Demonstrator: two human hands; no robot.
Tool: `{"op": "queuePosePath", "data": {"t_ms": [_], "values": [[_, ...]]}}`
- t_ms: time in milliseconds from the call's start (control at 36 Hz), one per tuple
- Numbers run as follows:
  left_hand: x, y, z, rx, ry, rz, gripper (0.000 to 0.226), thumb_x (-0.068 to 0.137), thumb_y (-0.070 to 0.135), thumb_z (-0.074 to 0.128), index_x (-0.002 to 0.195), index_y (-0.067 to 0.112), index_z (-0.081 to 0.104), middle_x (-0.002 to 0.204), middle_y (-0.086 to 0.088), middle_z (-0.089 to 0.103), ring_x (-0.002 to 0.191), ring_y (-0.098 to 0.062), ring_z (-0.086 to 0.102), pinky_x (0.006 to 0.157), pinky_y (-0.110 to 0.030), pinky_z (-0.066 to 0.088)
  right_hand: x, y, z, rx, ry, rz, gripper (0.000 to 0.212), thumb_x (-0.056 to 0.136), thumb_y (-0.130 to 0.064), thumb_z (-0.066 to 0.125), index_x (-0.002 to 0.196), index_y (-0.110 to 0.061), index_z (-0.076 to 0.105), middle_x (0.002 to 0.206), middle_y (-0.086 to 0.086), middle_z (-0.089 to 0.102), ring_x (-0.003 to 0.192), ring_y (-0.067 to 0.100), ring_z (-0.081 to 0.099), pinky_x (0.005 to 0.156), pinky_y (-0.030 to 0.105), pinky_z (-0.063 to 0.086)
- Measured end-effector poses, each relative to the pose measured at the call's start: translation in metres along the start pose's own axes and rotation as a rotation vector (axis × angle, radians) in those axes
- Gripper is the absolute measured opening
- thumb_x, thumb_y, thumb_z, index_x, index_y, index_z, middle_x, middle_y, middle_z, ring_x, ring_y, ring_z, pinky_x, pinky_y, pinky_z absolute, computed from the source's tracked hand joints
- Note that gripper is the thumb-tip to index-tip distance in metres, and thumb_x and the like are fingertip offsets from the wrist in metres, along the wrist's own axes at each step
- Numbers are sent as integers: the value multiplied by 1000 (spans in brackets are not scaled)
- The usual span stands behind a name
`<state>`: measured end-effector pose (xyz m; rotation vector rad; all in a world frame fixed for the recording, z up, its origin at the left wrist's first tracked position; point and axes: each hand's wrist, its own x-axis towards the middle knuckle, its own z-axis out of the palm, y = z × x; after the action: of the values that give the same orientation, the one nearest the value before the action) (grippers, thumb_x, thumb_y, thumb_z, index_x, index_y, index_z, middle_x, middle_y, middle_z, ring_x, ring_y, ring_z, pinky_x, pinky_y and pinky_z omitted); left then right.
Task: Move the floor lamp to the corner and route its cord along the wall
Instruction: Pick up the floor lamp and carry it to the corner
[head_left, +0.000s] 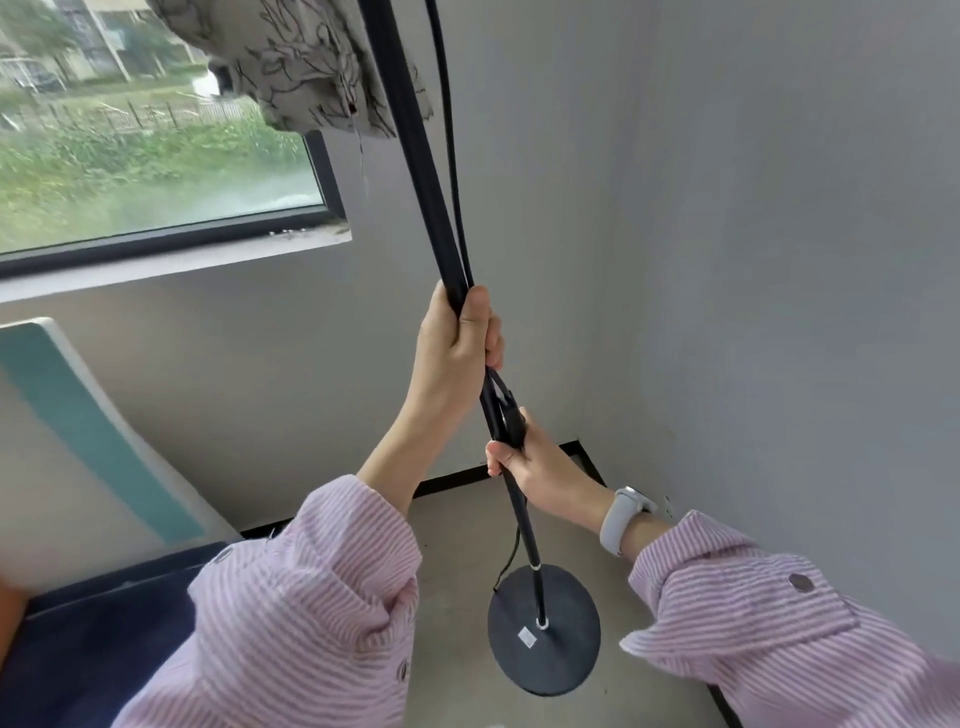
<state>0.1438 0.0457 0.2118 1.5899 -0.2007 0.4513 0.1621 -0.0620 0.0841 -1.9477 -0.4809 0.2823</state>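
Both hands' grips, left hand (454, 345) and right hand (540, 467), clench the near-upright lamp pole (415, 150), base (545, 631) downward.

The left hand (457, 343) is up high, its fingers curled tight around the lamp pole (415, 156). The right hand (535, 467) grips the same pole lower down. Both arms reach forward in striped sleeves.
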Motion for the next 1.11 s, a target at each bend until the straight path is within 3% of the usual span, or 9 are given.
{"op": "queuePosePath", "data": {"t_ms": [111,250,417,500,583,750,861,1000,1111], "values": [[38,-36,13,24,-11,-16,26,98,16,32,73,21,35,59,0,37,53,-18,37,55,-32,39,42,24,-17,-7,20,39,17,95,-22,42,94,-5,44,74,-8,52,63,-12,53,64,1,39],[67,-78,31,82,0,-69,25,98,15,32,74,22,37,60,2,39,56,-18,39,58,-35,38,77,55,-34,-19,4,102,20,95,-24,44,100,-5,43,77,-8,58,76,10,57,71,21,43],[90,-135,50,156,44,-107,26,98,15,32,74,23,37,61,2,44,56,-18,45,63,-34,41,117,104,-48,-40,-83,152,21,94,-25,44,102,-6,40,86,-2,62,87,17,60,80,36,45],[97,-171,60,179,53,-135,26,98,14,33,73,23,36,60,2,45,57,-15,46,62,-27,41,134,138,-49,-36,-90,175,21,93,-23,46,102,-5,40,83,-5,62,88,22,60,74,34,45],[100,-210,67,207,64,-170,26,97,13,33,73,22,36,59,2,45,56,-12,46,62,-22,41,148,173,-46,-36,-93,213,20,92,-22,49,100,-5,41,73,-10,56,75,23,55,64,33,42],[100,-288,77,275,56,-230,25,97,14,34,73,22,37,60,4,46,65,-21,48,69,-40,42,172,244,-34,-43,-122,259,22,92,-22,51,106,-8,42,69,2,49,63,20,47,64,32,39],[99,-331,83,302,35,-275,25,97,15,34,73,22,37,62,4,46,68,-23,48,73,-47,43,186,282,-27,-56,-122,259,25,92,-20,51,111,-5,43,83,11,52,76,26,50,74,40,42],[100,-370,88,338,-17,-325,24,97,17,35,74,23,39,65,3,49,72,-24,50,75,-44,45,198,318,-23,-78,-85,270,24,91,-20,52,109,-5,46,75,2,52,74,22,48,63,29,33],[96,-396,93,377,-44,-352,19,97,20,36,80,17,43,68,4,52,70,-18,51,64,-20,42,201,339,-24,-51,-45,256,11,91,-16,49,98,-7,49,62,-5,45,58,14,46,51,12,35]]}}
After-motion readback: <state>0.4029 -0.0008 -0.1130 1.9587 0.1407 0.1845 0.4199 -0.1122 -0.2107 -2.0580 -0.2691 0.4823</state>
